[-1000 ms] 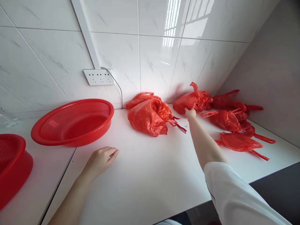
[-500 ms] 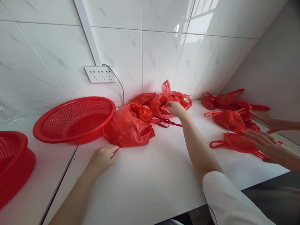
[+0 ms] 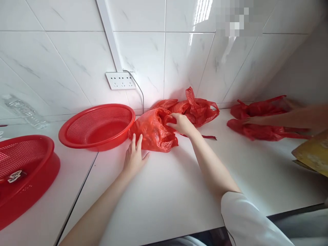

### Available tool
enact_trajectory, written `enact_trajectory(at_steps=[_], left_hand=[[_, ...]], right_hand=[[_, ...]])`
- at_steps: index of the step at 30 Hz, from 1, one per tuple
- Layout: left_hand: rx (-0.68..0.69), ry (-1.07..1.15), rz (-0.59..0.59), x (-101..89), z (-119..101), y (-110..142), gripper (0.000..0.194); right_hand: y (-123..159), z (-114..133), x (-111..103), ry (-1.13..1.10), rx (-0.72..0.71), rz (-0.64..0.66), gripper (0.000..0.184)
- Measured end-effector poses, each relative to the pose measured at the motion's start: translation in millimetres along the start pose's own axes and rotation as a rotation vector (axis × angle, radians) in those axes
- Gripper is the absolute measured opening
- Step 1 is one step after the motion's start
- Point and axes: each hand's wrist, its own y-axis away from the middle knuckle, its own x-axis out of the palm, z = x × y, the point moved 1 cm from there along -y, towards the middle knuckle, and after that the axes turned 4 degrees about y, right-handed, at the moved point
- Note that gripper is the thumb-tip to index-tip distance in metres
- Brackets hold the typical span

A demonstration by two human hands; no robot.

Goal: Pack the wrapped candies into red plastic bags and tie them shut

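A full red plastic bag (image 3: 151,131) slumps on the white table in front of me, its crumpled mouth facing right. My left hand (image 3: 134,155) rests against its near left side, fingers spread. At the mouth, my right hand (image 3: 181,123) has its fingers and thumb closed on the bag's edge; the fingertips are partly hidden by the folds. Just behind lies a second red plastic bag (image 3: 201,111), with its handles standing up loosely against the tiled wall. What the bags contain is hidden.
An oval red basket (image 3: 66,135) touches the bag's left side. Another red basket (image 3: 52,167), holding a small packet, stands at the near left. Behind it lies a clear plastic bottle (image 3: 25,111). At right, a co-worker's blurred arms reach over several red bags (image 3: 266,131).
My right hand has moved from the rear bag to the front bag's mouth. My left hand has spread its fingers against the bag. The co-worker has shifted the right-hand bags back.
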Motion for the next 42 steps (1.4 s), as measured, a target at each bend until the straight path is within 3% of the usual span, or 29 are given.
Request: enact_trajectory(at_steps=[2,6,11,15,17,20,22,25,27,28,29,30,32,34,35,38,39,42], left_hand=[[0.056,-0.100,-0.091,5.6,-21,-8,0.087],[0.110,-0.139,0.023,24.9,-48,-36,0.082],[0.104,-0.037,0.176,47.7,-31,-87,0.057],[0.068,0.063,0.209,51.0,-10,-118,0.051],[0.039,0.108,0.203,47.5,-7,-129,0.052],[0.015,0.217,0.155,32.5,-12,-141,0.045],[0.018,0.290,0.098,14.1,-21,-141,0.040],[0.045,0.542,0.060,-23.7,-41,-124,0.051],[0.134,1.189,0.241,-49.0,-57,-102,0.066],[0.159,1.375,0.338,-60.1,-65,-89,0.075],[0.164,1.444,0.440,-69.0,-71,-78,0.083],[0.108,1.449,0.453,-75.5,-76,-67,0.088],[-0.052,1.404,0.367,-81.8,-79,-53,0.080],[-0.187,1.387,0.187,-81.6,-76,-47,0.054],[-0.229,1.409,0.096,-80.5,-73,-46,0.043],[-0.309,1.538,-0.060,-78.3,-65,-45,0.028],[-0.333,1.580,-0.067,-78.6,-64,-44,0.029],[-0.431,1.625,-0.039,-79.9,-63,-41,0.034]], right_hand=[[-3,6,8,0.015,-0.001,-0.071,0.020],[1,14,-4,-0.098,-0.058,-0.244,0.028],[13,2,-47,-0.230,-0.019,-0.589,0.032],[19,-22,-74,-0.308,0.162,-0.687,0.041],[21,-29,-80,-0.381,0.224,-0.663,0.043],[23,-28,-83,-0.527,0.191,-0.545,0.035],[23,-22,-80,-0.596,0.161,-0.471,0.028],[21,-9,-70,-0.677,0.106,-0.385,0.024],[18,2,-58,-0.768,0.038,-0.315,0.019],[17,9,-50,-0.801,0.005,-0.267,0.016],[17,16,-43,-0.804,-0.018,-0.223,0.012],[18,24,-36,-0.768,-0.032,-0.203,0.013],[24,41,-23,-0.603,-0.038,-0.313,0.025],[37,60,-14,-0.407,-0.056,-0.501,0.024],[43,70,-9,-0.324,-0.082,-0.523,0.021],[61,91,8,-0.133,-0.151,-0.282,0.031],[64,94,15,-0.089,-0.162,-0.206,0.037],[64,93,31,-0.123,-0.204,-0.133,0.068]])
